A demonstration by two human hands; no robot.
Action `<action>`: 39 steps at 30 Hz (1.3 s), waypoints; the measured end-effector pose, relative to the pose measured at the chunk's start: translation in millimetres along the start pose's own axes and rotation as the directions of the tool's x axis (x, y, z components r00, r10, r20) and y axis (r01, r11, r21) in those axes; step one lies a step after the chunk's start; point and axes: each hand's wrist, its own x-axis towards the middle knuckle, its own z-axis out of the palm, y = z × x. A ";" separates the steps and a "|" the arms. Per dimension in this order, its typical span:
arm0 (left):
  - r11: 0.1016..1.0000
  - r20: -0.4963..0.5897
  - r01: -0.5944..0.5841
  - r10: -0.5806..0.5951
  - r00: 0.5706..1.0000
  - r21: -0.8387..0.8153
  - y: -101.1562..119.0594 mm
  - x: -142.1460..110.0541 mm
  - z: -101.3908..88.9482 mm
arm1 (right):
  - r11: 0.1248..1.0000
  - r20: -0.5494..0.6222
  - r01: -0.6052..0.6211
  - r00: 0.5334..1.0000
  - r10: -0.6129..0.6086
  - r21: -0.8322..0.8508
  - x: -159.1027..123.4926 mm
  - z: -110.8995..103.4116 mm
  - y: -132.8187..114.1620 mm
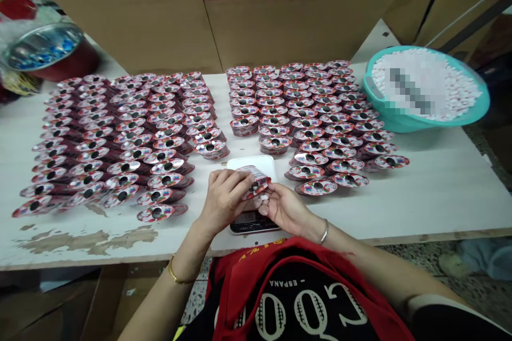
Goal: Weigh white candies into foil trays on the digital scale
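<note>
White scale sits between packet rows near the table edge, left grip clamping a packet, right grip holding pellets.

Cardboard box stood along far edge of tabletop, metal bowl held blue pieces near far left corner, worn patches marked near left corner

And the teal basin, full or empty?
Full: small white pieces are heaped across the teal basin, up to about its rim.

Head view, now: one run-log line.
left hand: holds packet | right hand: holds white pieces | scale: under packet | teal basin: contains white heap
</note>
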 end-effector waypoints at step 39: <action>0.999 -0.172 0.007 -0.016 0.985 -0.050 3.0 -6.4 12.4 | 1.000 0.046 0.003 0.999 -0.003 0.006 3.7 0.5 3.7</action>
